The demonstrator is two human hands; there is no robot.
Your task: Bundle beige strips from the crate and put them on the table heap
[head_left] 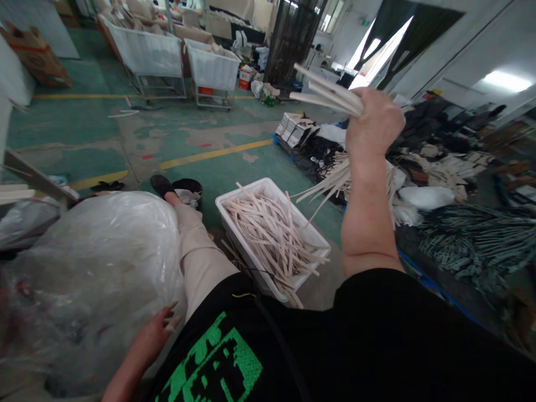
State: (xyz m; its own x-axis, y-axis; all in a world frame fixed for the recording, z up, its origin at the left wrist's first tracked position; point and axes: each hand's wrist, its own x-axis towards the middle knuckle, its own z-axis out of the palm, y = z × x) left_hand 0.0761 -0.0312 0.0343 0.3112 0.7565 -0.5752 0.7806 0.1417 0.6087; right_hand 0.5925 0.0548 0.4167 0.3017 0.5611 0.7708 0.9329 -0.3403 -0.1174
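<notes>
My right hand (374, 120) is raised at the upper right, closed around a bundle of pale strips (330, 95) whose ends point left. Strips also hang behind my right forearm. Low at the left, my left hand (161, 329) has its fingers apart, beside a large clear plastic bag (121, 251), and holds nothing that I can make out. Between my leg and my right arm stands a white bin (268, 184) heaped with loose pale strips (272, 234), some hanging over its rim.
Two white wheeled carts (146, 53) stand at the back left. A small black bucket (190, 192) is near my foot. On the right lie stacked pieces (295, 129), plastic bags and dark green strips (477, 240). Yellow lines cross the green floor (96, 125).
</notes>
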